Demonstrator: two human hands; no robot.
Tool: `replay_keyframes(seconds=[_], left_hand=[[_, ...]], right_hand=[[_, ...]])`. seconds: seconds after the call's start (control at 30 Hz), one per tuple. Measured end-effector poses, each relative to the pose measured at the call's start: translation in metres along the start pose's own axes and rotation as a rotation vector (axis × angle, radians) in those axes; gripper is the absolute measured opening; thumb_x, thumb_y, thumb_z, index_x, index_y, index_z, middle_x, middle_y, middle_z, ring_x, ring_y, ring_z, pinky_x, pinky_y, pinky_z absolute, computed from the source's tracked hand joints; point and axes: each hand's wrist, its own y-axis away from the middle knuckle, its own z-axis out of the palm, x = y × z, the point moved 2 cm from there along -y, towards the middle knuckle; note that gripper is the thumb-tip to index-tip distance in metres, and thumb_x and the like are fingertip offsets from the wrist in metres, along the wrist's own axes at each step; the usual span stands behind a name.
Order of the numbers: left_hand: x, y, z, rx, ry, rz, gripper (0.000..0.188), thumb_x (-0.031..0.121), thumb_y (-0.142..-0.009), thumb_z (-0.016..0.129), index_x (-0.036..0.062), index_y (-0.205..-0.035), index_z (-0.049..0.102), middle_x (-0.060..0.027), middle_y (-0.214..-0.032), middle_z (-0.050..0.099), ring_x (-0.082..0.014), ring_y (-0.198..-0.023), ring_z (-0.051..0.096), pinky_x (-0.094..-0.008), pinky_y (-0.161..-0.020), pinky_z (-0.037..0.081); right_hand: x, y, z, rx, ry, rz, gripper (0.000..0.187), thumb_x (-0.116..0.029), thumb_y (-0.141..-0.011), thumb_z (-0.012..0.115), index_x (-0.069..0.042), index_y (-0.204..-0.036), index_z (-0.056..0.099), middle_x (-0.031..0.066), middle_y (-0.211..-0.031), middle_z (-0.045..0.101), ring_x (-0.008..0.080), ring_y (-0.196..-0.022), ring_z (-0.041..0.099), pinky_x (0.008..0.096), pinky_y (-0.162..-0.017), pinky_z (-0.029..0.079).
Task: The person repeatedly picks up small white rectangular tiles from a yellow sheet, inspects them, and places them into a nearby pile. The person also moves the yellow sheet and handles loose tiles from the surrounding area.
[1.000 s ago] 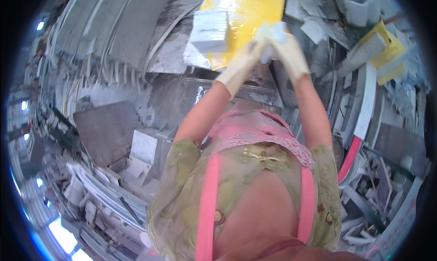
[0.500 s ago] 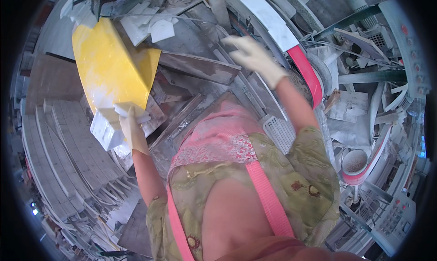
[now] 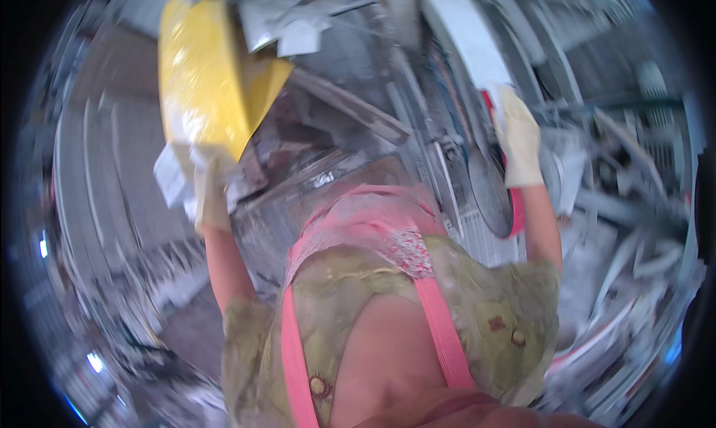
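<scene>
My left hand (image 3: pixel 212 180), in a pale glove, is closed on a small white block (image 3: pixel 203 156); blur softens its fingers. Beside it is a larger white block (image 3: pixel 171 176), at the near end of a curved yellow sheet (image 3: pixel 203 73). My right hand (image 3: pixel 519 137), gloved too, lies over a belt with a red edge (image 3: pixel 517 210). It is next to the near end of a long white slab (image 3: pixel 471 36). Blur hides whether its fingers grip anything.
White offcuts (image 3: pixel 287 21) lie beyond the yellow sheet. A dusty plank (image 3: pixel 350 103) slants between my arms. Long grey boards (image 3: pixel 123 174) are stacked at left, a perforated pale panel (image 3: pixel 483 238) stands near my right side, and cluttered scrap fills the right.
My right hand has swung right from above the middle onto the belt by the white slab. My left hand stays at the white blocks. The whole view has shifted and blurred.
</scene>
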Motion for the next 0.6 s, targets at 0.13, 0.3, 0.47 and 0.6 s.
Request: replay_keyframes(seconds=[0.13,0.3,0.47,0.6], left_hand=[[0.016,0.033,0.005,0.09,-0.428,-0.005,0.054,0.025,-0.093,0.065,-0.0006,-0.139,0.051,-0.016,-0.125,0.063,-0.025,-0.106,0.065,-0.0346,-0.081,0.053],[0.028,0.037,0.024,0.131,-0.36,-0.083,0.055,0.029,-0.093,0.064,-0.0019,-0.137,0.054,-0.0145,-0.118,0.066,-0.022,-0.099,0.066,-0.029,-0.077,0.052],[0.027,0.032,0.025,0.148,-0.281,-0.088,0.05,0.031,-0.092,0.061,-0.0029,-0.129,0.06,-0.0127,-0.102,0.07,-0.0226,-0.092,0.069,-0.0367,-0.077,0.055],[0.04,0.04,0.022,0.26,-0.958,-0.037,0.054,0.042,-0.089,0.059,-0.0038,-0.115,0.069,-0.0284,-0.105,0.072,-0.0389,-0.101,0.071,-0.0465,-0.087,0.054]], right_hand=[[0.0,-0.025,-0.01,0.079,0.0,-0.216,0.038,-0.013,-0.094,0.065,0.001,-0.129,0.065,0.0191,-0.128,0.067,0.0365,-0.122,0.061,0.0437,-0.108,0.046],[-0.004,-0.057,0.02,-0.313,0.303,-0.195,0.081,-0.022,-0.086,0.077,0.001,-0.154,0.038,0.0161,-0.16,0.042,0.0301,-0.149,0.037,0.0472,-0.123,0.028],[-0.002,-0.075,0.045,-0.347,0.429,-0.162,0.088,-0.018,-0.082,0.076,0.002,-0.156,0.034,0.0214,-0.162,0.037,0.0341,-0.151,0.034,0.0441,-0.126,0.024],[0.002,-0.08,0.046,-0.333,0.305,-0.218,0.073,-0.009,-0.084,0.067,0.006,-0.151,0.041,0.0243,-0.158,0.041,0.0378,-0.149,0.035,0.0422,-0.126,0.026]])
